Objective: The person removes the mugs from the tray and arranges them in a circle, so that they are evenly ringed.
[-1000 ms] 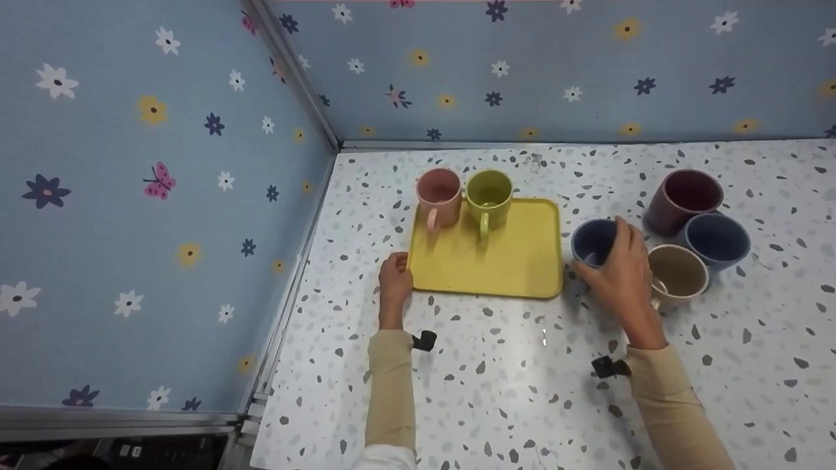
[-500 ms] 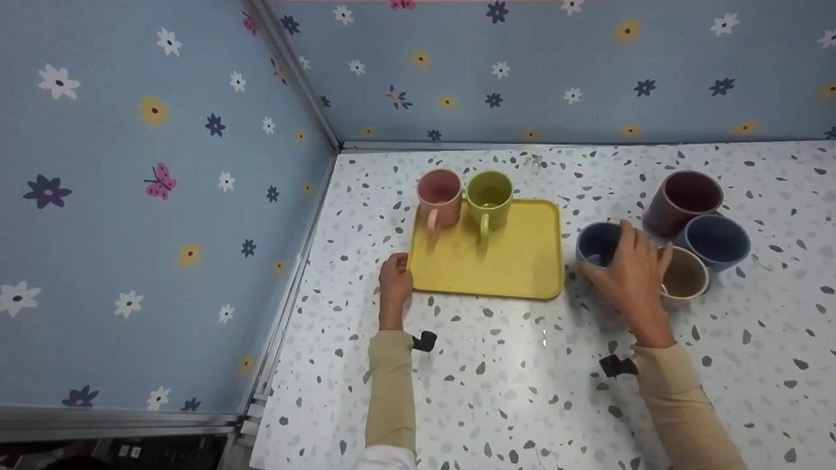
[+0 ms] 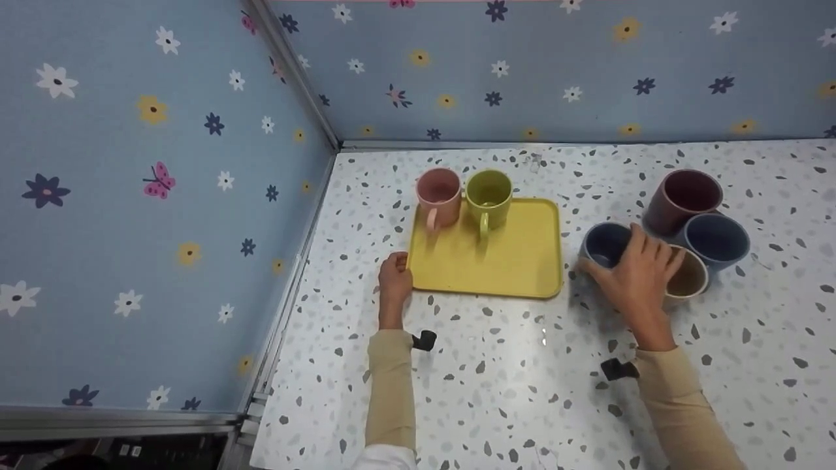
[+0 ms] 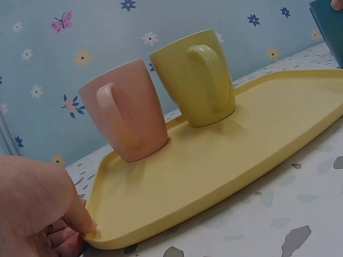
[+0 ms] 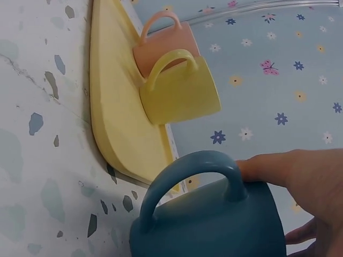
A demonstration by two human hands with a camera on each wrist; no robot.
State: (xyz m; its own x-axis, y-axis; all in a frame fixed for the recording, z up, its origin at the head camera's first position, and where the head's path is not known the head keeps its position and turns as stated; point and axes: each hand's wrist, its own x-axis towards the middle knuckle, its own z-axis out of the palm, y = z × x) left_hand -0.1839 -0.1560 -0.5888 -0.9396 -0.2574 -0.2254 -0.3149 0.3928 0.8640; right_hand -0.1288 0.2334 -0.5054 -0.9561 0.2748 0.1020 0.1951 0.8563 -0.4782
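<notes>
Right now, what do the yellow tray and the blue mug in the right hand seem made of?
Yellow tray: probably plastic, satin; even colour and a rounded, one-piece rim suggest moulding. Blue mug: perhaps glazed ceramic, low sheen; the smooth wall and thick handle fit, but plastic is possible.

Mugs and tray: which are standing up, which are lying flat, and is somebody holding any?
Tray: lying flat, held at its edge by the left grip.
Pink mug: standing up on the tray.
Green mug: standing up on the tray.
Held blue mug: upright, in the right grip; can't tell if lifted.
Other blue mug: standing up, off the tray.
Maroon mug: same.
Beige mug: same, partly hidden.
</notes>
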